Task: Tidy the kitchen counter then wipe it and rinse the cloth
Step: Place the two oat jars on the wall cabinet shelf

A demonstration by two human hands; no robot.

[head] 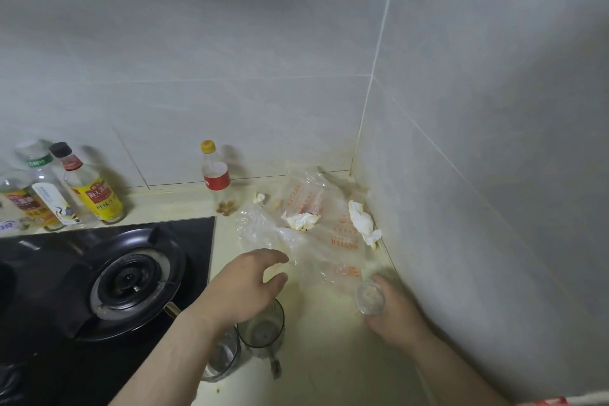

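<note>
Blur smeared the bottles [95, 189] at the far left, and the frame edge cut off the outermost ones. The left forearm hid most of one clear glass [224, 356]. A second glass [262, 323] stood just beside it, its rim partly under the wrist.

The left hand [250, 287] hovered with its fingers spread and loosely curved at the near edge of the clear plastic bags [316, 237]; we could not tell whether the fingertips touched them. The right hand [400, 316] had its fingers curled round a small clear jar [370, 297], whose contents we could not make out.

The bags lay crumpled in the far corner of the tabletop [329, 366]. One tissue wad [301, 221] lay on them and another wad [364, 222] against the right wall. A red-labelled bottle [216, 175] stood by the back wall. The stove [125, 280] closed the left side, and we saw a strip of bare tabletop between it and the right wall.
</note>
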